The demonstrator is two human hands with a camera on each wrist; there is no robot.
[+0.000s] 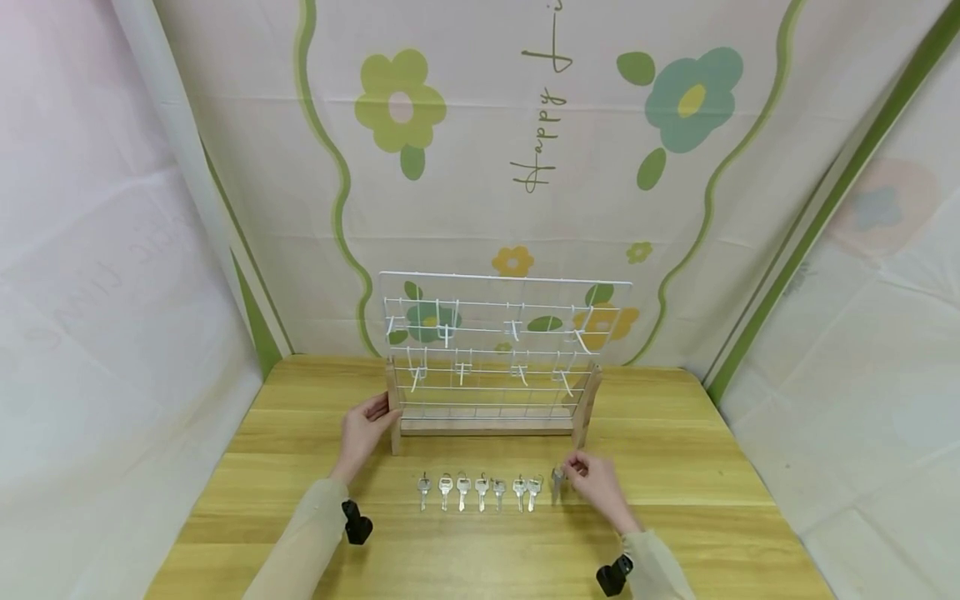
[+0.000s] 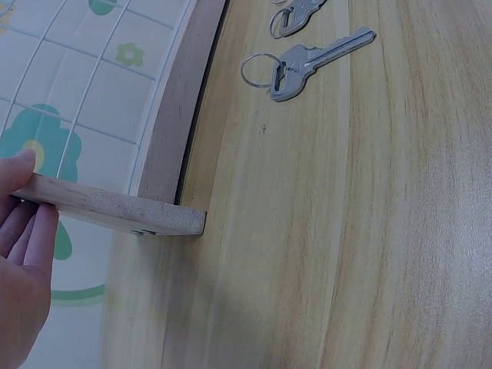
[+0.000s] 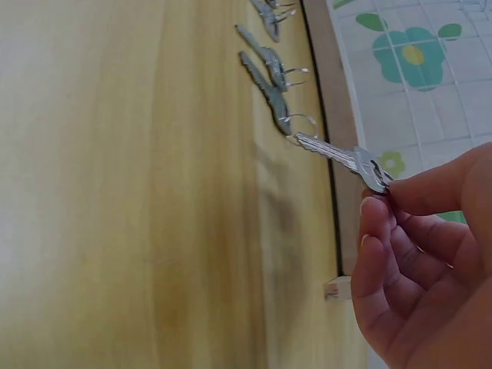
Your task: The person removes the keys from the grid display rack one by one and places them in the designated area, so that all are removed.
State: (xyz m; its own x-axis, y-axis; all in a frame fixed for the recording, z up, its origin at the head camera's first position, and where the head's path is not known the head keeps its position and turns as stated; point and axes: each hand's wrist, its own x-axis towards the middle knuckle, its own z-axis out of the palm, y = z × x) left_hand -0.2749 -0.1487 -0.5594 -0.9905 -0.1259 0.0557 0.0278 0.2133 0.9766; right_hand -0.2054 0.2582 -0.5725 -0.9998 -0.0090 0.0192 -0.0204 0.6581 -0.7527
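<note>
A white wire rack (image 1: 495, 412) with a wooden base stands on the table, several white hooks hanging on its grid. My left hand (image 1: 365, 429) grips the rack's left wooden side post (image 2: 115, 206), thumb on one face and fingers on the other. In my right hand (image 1: 596, 483) a silver key (image 3: 346, 160) is pinched by its head between thumb and fingers, held above the table near the rack's right foot. A row of several silver keys (image 1: 482, 492), each with a small ring, lies in front of the rack; the rightmost one (image 3: 269, 96) is close below the held key.
The wooden table (image 1: 690, 500) reaches back to a flower-printed cloth (image 1: 465, 200) behind the rack. White cloth walls (image 1: 112, 292) rise on both sides. The rack's right post (image 1: 587, 407) stands just beyond my right hand.
</note>
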